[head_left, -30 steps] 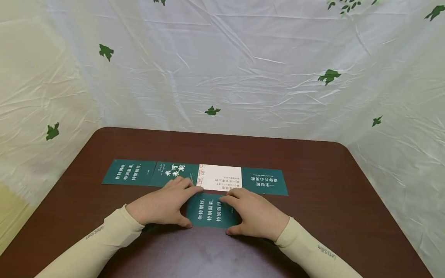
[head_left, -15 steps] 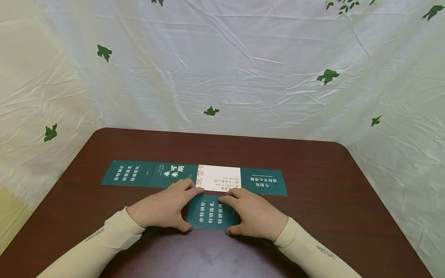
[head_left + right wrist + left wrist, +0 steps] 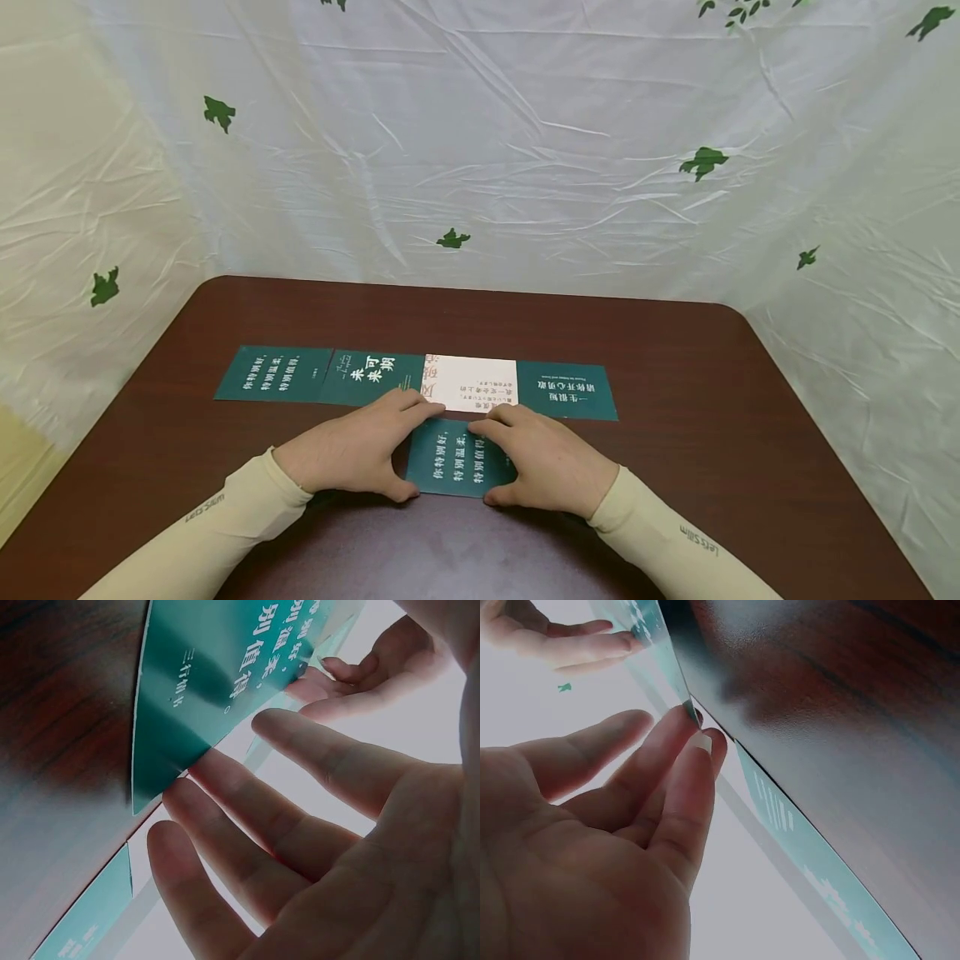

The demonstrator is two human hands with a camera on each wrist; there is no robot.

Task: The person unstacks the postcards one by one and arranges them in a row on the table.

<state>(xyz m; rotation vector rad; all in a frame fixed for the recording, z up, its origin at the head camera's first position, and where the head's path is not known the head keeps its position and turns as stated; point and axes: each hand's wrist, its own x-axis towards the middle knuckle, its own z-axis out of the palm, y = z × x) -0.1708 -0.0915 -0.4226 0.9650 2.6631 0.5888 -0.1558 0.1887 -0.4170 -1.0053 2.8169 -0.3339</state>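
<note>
A green card (image 3: 459, 468) with white Chinese lettering lies on the table between both hands. At its left side, my left hand (image 3: 356, 442) has a fingertip by the far corner and the thumb by the near corner. My right hand (image 3: 551, 458) spans the opposite side, one fingertip over the lettering and the thumb at the near edge. In the left wrist view, fingertips (image 3: 703, 746) touch the card's edge. Extended fingers (image 3: 225, 776) meet the card (image 3: 180, 712) in the right wrist view. Parts of the card's sides are hidden under the hands.
Behind it runs a row of cards: a green one (image 3: 272, 373) at left, another green one (image 3: 371, 375), a white one (image 3: 471, 379) with red and dark print, and a green one (image 3: 567, 390) at right. The brown table (image 3: 712, 433) meets a white curtain (image 3: 525, 150).
The near green card has slid slightly right relative to the row behind, and my left hand has shifted a little right with it. My right hand stays nearly in place. The row lies still.
</note>
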